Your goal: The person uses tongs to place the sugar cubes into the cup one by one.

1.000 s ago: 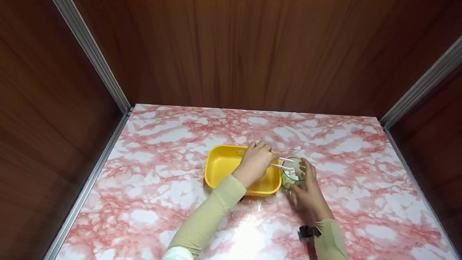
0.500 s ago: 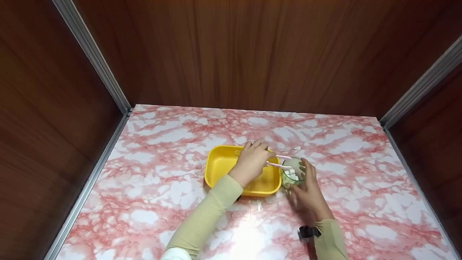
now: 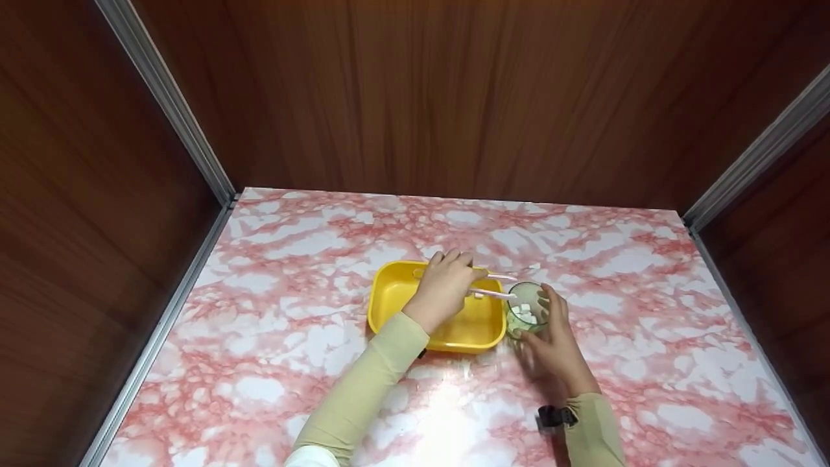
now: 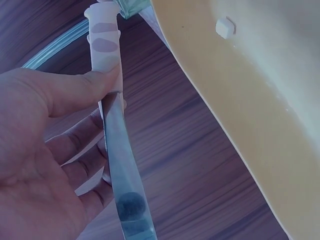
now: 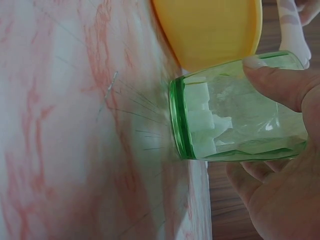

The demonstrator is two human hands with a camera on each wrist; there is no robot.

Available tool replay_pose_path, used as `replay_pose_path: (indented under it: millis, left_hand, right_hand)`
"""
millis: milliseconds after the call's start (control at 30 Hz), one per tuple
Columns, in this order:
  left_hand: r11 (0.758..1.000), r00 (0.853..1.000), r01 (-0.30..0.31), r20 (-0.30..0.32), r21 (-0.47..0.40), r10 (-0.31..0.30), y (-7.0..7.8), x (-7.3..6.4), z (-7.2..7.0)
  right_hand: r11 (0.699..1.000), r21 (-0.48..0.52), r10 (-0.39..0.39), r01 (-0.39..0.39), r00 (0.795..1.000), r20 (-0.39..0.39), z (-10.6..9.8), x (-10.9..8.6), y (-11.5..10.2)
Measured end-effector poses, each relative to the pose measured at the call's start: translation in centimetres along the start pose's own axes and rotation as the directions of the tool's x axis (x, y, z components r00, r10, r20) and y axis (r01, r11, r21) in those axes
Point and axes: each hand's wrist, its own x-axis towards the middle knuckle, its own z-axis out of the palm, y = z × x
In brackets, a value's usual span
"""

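My left hand (image 3: 443, 290) is over the yellow basin (image 3: 392, 298) and holds a pair of tongs with a metal body (image 4: 125, 160) and pink-and-white striped tips (image 3: 496, 294). The tips stand apart near the rim of a green-tinted glass (image 5: 240, 117); I see nothing between them. Several white cubes (image 3: 524, 312) lie at the bottom of the glass. My right hand (image 3: 554, 337) grips the upright glass, thumb on the near side and fingers round the far side. One white cube (image 4: 225, 28) lies inside the basin, partly beneath the tongs in the head view.
The glass stands right beside the basin on a red-and-white marbled tabletop (image 3: 292, 311). Brown wood-grain panels (image 3: 415, 97) with grey metal corner strips (image 3: 178, 110) enclose the table at the back and both sides.
My left hand has drawn the tongs leftward, so their tips have come out from over the glass. A white cube inside the basin has come into view. My right hand keeps its hold.
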Motion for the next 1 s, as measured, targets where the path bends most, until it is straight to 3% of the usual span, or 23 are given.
replay_pose_path:
  millis: [267,567,833,1000]
  left_hand:
    - [1.0,1.0,0.007,-0.009,-0.005,-0.007,-1.1,-0.3,0.1]
    - [0.999,0.999,0.032,0.023,-0.035,-0.031,-2.1,0.0,0.7]
    - [0.998,0.998,0.056,0.042,-0.018,-0.055,-2.9,0.3,1.2]
    - [0.999,0.996,0.049,0.07,-0.007,-0.048,-3.2,0.4,1.4]
  right_hand:
    - [1.0,0.006,0.012,-0.012,1.0,-0.003,0.1,-0.2,0.0]
    - [1.0,0.024,-0.002,0.002,1.0,0.013,-0.3,-0.7,-3.5]
    - [0.999,-0.002,0.034,-0.034,0.999,0.011,-0.2,-0.1,-0.4]
    - [0.999,0.01,0.037,-0.037,0.999,0.012,-0.1,-0.1,0.1]
